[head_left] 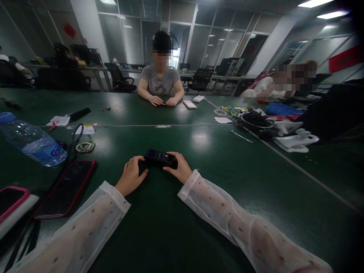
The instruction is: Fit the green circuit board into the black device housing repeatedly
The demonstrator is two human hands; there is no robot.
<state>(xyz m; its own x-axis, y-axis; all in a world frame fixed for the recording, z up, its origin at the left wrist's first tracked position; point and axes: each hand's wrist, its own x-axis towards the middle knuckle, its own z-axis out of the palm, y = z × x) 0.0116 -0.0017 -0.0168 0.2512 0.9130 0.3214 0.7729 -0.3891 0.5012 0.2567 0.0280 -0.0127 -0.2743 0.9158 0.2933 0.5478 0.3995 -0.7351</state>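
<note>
A small black device (159, 158) with a lit display lies at the middle of the green table (216, 235). My right hand (179, 167) grips its right end between thumb and fingers. At the device's left end is my left hand (132, 173), its thumb and fingers apart, fingertips near or touching the device's edge. Nothing shows between the left thumb and fingers. Sheer white dotted sleeves cover both forearms.
Two phones (66, 189) (13, 203) and a water bottle (36, 142) are at the left. A wrench (241, 136), cables (256, 119) and a white object (297, 141) lie right. A person (161, 81) sits opposite, hands on the table.
</note>
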